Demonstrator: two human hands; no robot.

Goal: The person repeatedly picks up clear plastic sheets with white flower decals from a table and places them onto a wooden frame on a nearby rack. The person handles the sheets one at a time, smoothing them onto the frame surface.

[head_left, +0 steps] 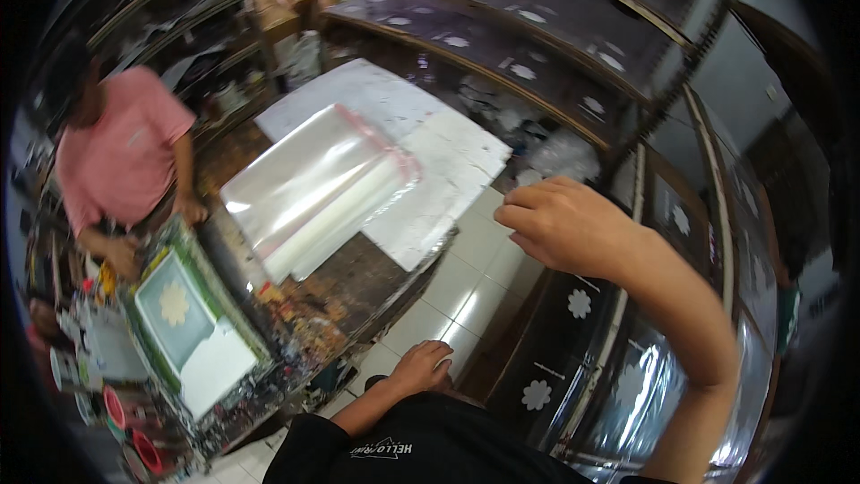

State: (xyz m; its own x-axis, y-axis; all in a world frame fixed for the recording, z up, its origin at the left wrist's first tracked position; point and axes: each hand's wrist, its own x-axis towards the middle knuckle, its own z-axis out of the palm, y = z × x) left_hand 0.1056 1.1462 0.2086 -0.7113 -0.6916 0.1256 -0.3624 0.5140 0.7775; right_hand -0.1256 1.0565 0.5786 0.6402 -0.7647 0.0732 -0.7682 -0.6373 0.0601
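My right hand point(569, 222) is raised above the tiled floor, its wrist bent and its fingers curled together. Nothing shows sticking out of it. Lower down, close to my black shirt point(421, 444), my left hand point(421, 369) is closed, with a small pale edge by its fingertips that I cannot make out. A stack of clear plastic sheets point(305, 181) lies on white boards point(452, 148) on the worktable, left of my right hand. On the right, dark sheets with pale flower shapes point(536, 395) rest on a rack near my right forearm.
A person in a pink shirt point(130, 148) stands at the table's left, hands by a green-edged printing frame point(235, 327) with a flower shape. Red-rimmed tubs point(148, 453) stand below it. Shelves with flower-marked sheets point(502, 54) line the back. Crumpled clear plastic point(563, 157) lies under them.
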